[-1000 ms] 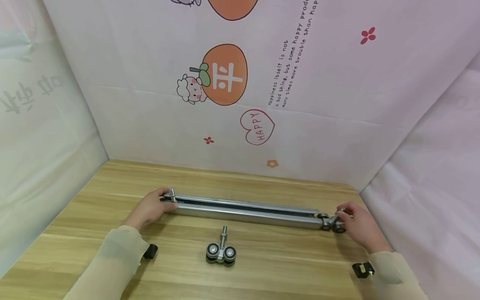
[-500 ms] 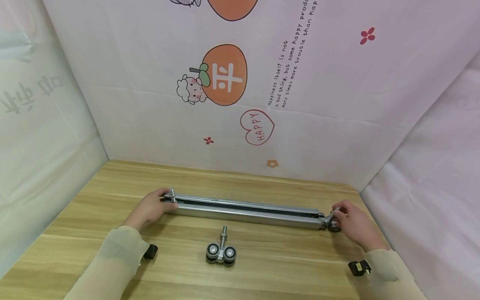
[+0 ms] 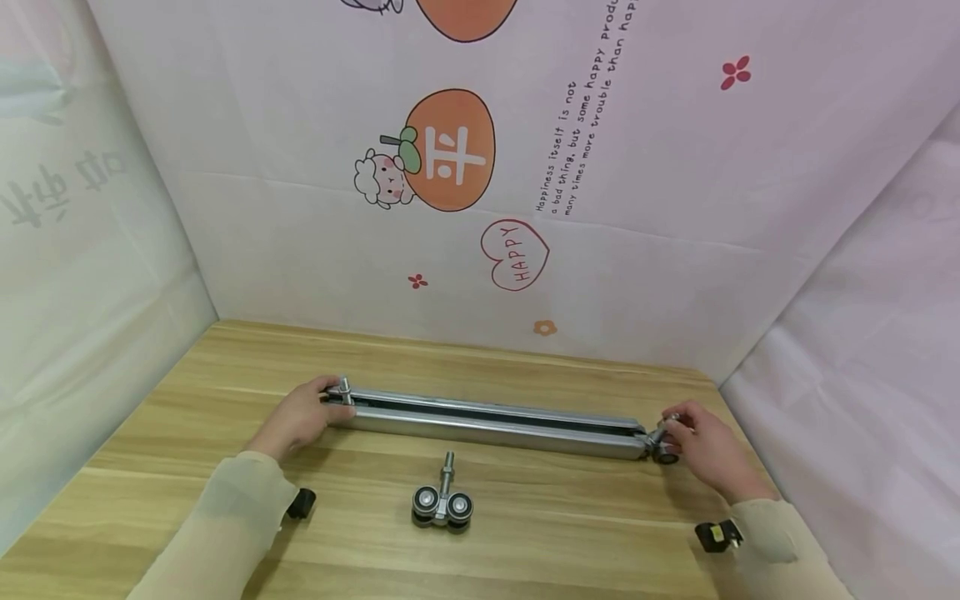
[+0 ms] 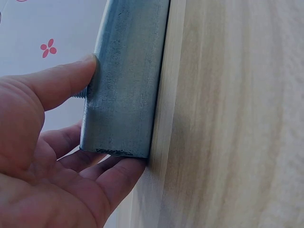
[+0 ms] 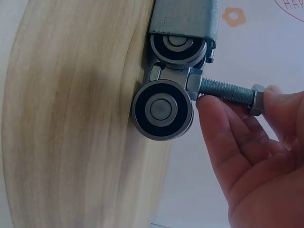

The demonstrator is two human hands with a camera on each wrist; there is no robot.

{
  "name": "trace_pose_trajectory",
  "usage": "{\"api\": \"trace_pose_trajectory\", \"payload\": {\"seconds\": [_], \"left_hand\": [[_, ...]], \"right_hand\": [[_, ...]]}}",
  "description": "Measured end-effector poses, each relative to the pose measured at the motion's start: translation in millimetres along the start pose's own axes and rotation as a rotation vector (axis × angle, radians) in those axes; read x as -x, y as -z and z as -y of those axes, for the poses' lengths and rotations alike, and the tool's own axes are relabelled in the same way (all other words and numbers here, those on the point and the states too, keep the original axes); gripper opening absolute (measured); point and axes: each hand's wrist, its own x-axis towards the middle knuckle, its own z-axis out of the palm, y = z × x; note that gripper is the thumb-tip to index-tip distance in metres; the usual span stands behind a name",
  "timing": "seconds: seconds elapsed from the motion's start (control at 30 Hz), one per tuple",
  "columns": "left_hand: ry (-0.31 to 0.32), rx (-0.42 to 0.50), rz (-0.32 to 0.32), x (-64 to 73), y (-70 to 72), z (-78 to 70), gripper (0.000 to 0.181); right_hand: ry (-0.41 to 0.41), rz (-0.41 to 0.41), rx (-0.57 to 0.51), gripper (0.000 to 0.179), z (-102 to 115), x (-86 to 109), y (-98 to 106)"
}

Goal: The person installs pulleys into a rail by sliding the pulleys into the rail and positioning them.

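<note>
A slotted metal rail (image 3: 487, 425) lies across the table, its slot facing up. My left hand (image 3: 303, 412) grips its left end, thumb on the near top edge and fingers around the end, as the left wrist view shows. A threaded bolt (image 3: 345, 390) stands up from the slot there. At the right end, my right hand (image 3: 708, 446) pinches the bolt (image 5: 228, 91) of a roller trolley (image 5: 162, 110). The trolley's front wheels (image 5: 178, 47) are partly inside the rail's end; its rear wheels are outside.
Another roller trolley (image 3: 442, 504) lies on the wooden table (image 3: 555, 533) in front of the rail, its bolt pointing away. A printed cloth (image 3: 637, 275) hangs behind the table, with white cloth on both sides.
My right hand has moved left, bringing the trolley from just outside the rail's right end to partly inside it. The left hand and the loose trolley have stayed put.
</note>
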Motion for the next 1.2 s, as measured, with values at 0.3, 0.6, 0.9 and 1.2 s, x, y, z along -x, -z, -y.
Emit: {"api": "trace_pose_trajectory", "payload": {"seconds": [0.3,0.6,0.9,1.2], "left_hand": [[0.000,0.013,0.006,0.4,0.8,-1.8,0.083],[0.000,0.010,0.004,0.2,1.0,-3.2,0.081],[0.003,0.003,0.009,1.6,1.0,-1.8,0.084],[0.004,0.011,0.011,-1.2,0.0,1.2,0.084]], "right_hand": [[0.039,-0.016,-0.044,0.025,3.2,-5.2,-5.0],[0.145,-0.055,0.180,0.028,8.5,-6.0,-3.6],[0.155,-0.033,0.200,0.029,21.0,-8.4,-11.0],[0.149,-0.036,0.213,0.028,21.7,-12.4,-13.6]]}}
